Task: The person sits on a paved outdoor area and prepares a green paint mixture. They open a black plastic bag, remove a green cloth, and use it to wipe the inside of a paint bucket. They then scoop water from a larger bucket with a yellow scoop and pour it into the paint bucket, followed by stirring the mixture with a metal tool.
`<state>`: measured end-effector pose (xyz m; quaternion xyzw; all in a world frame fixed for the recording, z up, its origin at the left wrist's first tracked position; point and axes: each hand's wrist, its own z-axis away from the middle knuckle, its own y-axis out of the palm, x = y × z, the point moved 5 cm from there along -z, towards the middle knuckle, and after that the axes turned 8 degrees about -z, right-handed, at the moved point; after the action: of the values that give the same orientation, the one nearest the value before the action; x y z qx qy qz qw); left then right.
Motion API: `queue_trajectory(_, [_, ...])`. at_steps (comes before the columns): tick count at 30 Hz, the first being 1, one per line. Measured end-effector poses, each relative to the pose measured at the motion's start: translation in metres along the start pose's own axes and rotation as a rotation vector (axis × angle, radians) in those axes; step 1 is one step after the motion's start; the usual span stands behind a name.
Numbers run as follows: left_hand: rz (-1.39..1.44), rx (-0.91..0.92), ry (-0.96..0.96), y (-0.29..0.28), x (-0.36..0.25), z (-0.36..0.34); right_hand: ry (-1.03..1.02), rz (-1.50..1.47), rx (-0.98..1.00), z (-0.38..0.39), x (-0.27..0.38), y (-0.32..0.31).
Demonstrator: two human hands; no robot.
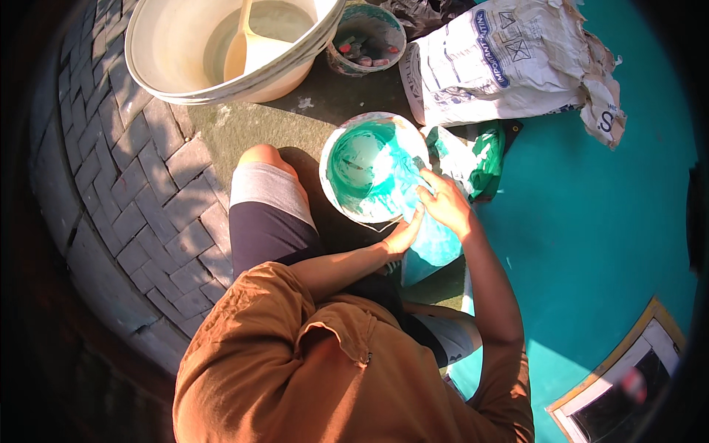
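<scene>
A white bucket (330, 184), its inside smeared with teal paint, stands in front of my knees. Against its near right rim I hold a see-through plastic bag (437, 247) coated with teal paint. Wet paint (402, 173) lies along the bag's upper part and over the bucket's inner wall. My right hand (447, 203) is closed on the bag's upper part, with the fingers bent round it. From the left, my left hand (405, 235) grips the bag lower down, its thumb pointing up along the plastic. The far side of the bag is hidden.
A large cream tub (166, 63) with a wooden paddle (238, 55) is at the far left. Beside it stands a small bucket (405, 37) with several objects inside. A torn white sack (473, 66) leans near the teal wall (583, 221). Green-white packaging (484, 159) lies beyond my right hand.
</scene>
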<state>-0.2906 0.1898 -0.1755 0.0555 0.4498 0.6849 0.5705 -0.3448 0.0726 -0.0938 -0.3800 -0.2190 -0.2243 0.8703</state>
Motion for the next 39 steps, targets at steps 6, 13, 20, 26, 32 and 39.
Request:
queue_trajectory(6, [0.241,0.138,-0.193,0.006,0.039,-0.020,0.084,0.008,0.001,-0.010,-0.023,0.006])
queue_trajectory(13, [0.356,0.239,-0.249,0.010,0.060,-0.030,0.105,0.064,0.045,-0.014,-0.022,0.010])
queue_trajectory(20, [0.348,0.207,-0.269,0.013,0.055,-0.024,0.105,0.137,0.012,-0.013,-0.028,0.010])
queue_trajectory(26, [0.416,0.216,-0.267,0.020,0.037,-0.014,0.177,0.161,0.057,-0.018,-0.028,0.010])
queue_trajectory(32, [0.391,0.168,-0.324,0.015,0.038,-0.013,0.193,0.211,0.030,-0.019,-0.024,0.012])
queue_trajectory(39, [0.356,0.118,-0.344,0.013,0.042,-0.013,0.181,0.245,0.004,-0.017,-0.025,0.013])
